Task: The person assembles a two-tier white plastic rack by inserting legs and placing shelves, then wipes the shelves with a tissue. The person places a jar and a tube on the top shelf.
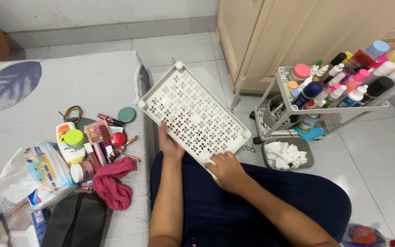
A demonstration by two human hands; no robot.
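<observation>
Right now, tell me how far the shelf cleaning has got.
Done: the white shelf tray is off the cart and bare. In hand: left hand holds it, right hand rubs a tissue on its corner. Left: bottles crowd the cart's top tier.

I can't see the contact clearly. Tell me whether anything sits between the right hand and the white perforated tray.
Yes: a small white wipe lies under the right hand, pressed against the white perforated tray. The left hand grips the tray's edge directly, nothing between.
</observation>
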